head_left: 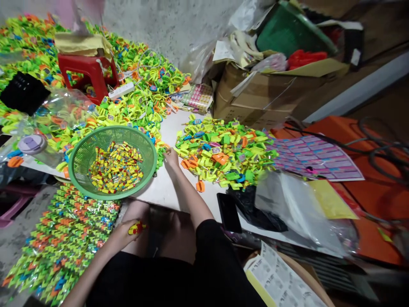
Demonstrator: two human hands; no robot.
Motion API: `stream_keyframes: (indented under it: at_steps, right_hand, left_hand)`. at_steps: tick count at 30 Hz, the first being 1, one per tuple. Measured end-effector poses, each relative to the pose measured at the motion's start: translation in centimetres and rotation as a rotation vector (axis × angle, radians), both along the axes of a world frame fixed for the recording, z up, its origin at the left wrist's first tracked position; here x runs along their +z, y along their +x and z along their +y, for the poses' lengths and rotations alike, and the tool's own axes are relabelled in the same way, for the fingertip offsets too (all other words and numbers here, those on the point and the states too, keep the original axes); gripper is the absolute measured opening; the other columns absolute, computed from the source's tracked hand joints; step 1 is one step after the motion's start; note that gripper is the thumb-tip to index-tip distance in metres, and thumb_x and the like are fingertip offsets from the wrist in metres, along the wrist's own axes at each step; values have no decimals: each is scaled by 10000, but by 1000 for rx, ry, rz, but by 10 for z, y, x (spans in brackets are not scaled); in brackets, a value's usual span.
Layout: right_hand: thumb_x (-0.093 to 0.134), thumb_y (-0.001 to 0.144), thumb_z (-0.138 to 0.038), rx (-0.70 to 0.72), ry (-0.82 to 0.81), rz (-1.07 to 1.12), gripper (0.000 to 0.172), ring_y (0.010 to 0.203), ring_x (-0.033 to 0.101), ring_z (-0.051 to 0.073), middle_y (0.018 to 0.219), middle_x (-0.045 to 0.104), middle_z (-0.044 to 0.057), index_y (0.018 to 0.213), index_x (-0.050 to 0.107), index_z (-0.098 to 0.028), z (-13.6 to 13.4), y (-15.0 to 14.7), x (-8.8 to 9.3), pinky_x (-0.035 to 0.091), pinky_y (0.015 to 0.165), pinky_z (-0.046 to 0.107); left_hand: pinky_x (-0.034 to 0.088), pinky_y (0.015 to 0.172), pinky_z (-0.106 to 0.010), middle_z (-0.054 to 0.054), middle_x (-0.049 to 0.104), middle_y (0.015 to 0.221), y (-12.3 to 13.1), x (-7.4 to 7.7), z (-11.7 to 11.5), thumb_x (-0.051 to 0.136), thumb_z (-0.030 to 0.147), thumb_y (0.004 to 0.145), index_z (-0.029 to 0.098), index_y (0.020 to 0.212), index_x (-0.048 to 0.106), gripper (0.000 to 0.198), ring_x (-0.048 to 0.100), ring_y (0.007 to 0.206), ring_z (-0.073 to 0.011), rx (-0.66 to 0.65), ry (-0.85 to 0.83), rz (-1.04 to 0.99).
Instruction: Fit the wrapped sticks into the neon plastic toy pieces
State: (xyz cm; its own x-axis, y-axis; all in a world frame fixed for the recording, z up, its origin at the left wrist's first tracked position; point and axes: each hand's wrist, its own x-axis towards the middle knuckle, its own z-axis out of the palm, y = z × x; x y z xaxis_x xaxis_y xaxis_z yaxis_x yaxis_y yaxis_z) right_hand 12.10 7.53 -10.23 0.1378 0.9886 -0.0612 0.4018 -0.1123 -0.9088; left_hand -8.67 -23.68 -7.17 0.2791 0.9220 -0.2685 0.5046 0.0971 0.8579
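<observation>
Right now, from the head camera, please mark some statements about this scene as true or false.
1. The left hand holds a yellow and red piece in its fingers. True.
2. The right hand is on the white table, beside the green basket. True.
3. The green basket is empty. False: it holds many small yellow pieces.
4. The black phone lies inside the basket. False: it lies on the table, to the right of the right arm.
</observation>
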Motion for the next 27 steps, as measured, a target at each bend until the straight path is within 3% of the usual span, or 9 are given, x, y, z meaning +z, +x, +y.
stream_keyframes:
  at_steps: [4,8,13,17,21,27]
  right_hand:
    - [646,689,-278,146,0,-30,229,683,486,133,738,522,-29,867,534,-188,-17,-7,2,419,698,255]
    - [639,713,-399,248,47,-17,233,742,502,142,795,534,-8,771,539,-197,-53,7,8,426,741,267]
    - [609,730,-565,259,229,56,390,907,528,183,922,518,50,661,516,-192,-126,30,14,454,808,306]
    - [598,728,-605,316,67,194,426,891,563,184,1012,546,80,687,551,-184,-188,36,12,506,694,295]
    - [548,789,-572,462,-91,325,400,844,593,174,956,610,70,780,602,-176,-230,38,16,526,729,306]
    - [556,837,-398,470,48,278,249,1016,585,182,1068,626,68,962,606,-188,-254,49,44,482,899,315]
  left_hand:
    - [497,601,-300,-20,700,716,-4,3,-5,607,377,745,260,871,689,191,653,650,-230,36,16,3]
    - [500,613,-278,-26,702,735,-6,4,-8,587,403,782,218,963,652,267,646,624,-193,38,-3,-4]
    - [503,593,-252,-9,670,686,2,8,-1,566,426,824,168,1048,562,341,626,547,-145,74,-19,-87]
    - [496,560,-243,-1,659,678,14,10,9,596,451,814,180,986,569,322,623,558,-146,99,2,-150]
    - [490,584,-246,-7,670,699,27,12,18,615,465,799,170,924,615,320,621,592,-153,118,54,-107]
    - [488,665,-243,-43,695,852,41,27,26,629,431,808,163,956,645,307,628,719,-162,88,193,-35]
